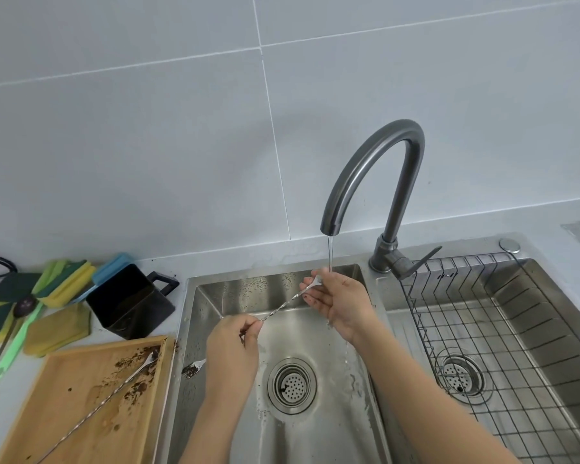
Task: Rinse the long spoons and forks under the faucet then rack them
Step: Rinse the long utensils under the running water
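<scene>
A thin stream of water runs from the grey faucet (372,169) into the left sink basin (248,289). My left hand (231,349) pinches the lower end of a long twisted-handle fork (282,306). My right hand (339,299) holds the fork's head under the water, fingers curled around it. A second long fork (114,390) lies across the dirty wooden tray (64,413) on the left. Another fork head (195,366), caked with brown bits, rests on the basin's left edge. The wire rack (503,329) sits in the right basin and holds nothing that I can see.
A black container (131,303) stands behind the tray. Yellow, green and blue sponges (61,286) and a green-handled brush (14,349) lie at the far left. Each basin has a drain strainer (290,385). The faucet lever (416,262) points right.
</scene>
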